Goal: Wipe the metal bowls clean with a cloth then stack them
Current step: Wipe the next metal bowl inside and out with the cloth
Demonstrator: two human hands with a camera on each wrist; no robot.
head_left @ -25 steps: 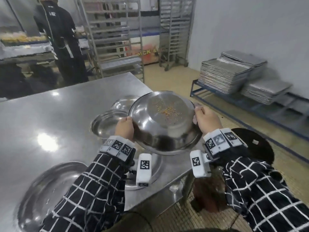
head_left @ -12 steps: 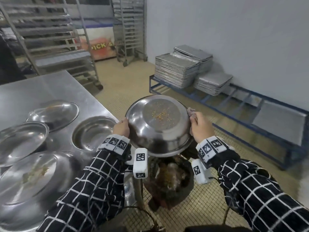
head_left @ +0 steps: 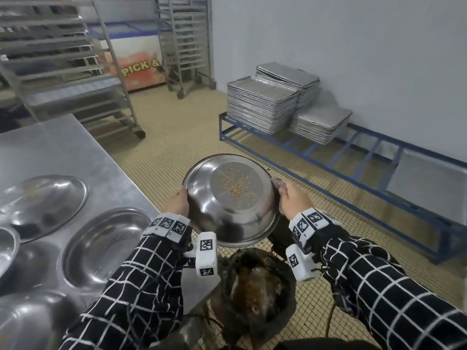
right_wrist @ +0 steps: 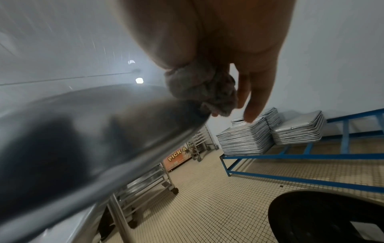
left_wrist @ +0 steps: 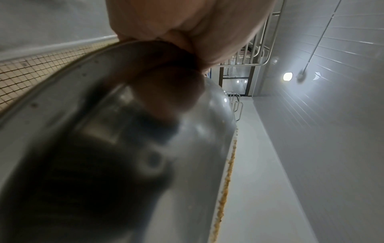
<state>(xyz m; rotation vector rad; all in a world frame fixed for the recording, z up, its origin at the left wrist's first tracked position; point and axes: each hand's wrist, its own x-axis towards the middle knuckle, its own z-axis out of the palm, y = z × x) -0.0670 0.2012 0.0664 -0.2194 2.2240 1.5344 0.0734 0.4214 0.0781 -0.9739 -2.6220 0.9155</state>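
My left hand (head_left: 177, 204) grips the near-left rim of the metal bowl (head_left: 231, 198), thumb on the outside wall, the other fingers hidden behind the rim. My right hand (head_left: 294, 202) takes the opposite rim, and it also has the grey cloth (right_wrist: 202, 92) bunched in the palm, pressed against the bowl's edge; in the right wrist view at least one finger points out straight past the cloth, so I would say the cloth is pinched more than fisted, though that view is too blurred to be sure.

The bowl sits at the centre of the head view, held off the table, tilted with its underside toward me. Orange crumbs (head_left: 236, 184) cling to that flat base. Directly below, at the lower middle of the frame, is the dark waste bin (head_left: 255, 294).

I judge the bowl light and rigid, thin steel that will not flex, but smooth and likely greasy, so it could slide. The rolled rim is the only sure purchase; the curved wall gives nothing to hook. Two hands across from each other keep it steady.

At the left of the frame, more bowls (head_left: 106, 246) lie on the steel table (head_left: 63, 147).
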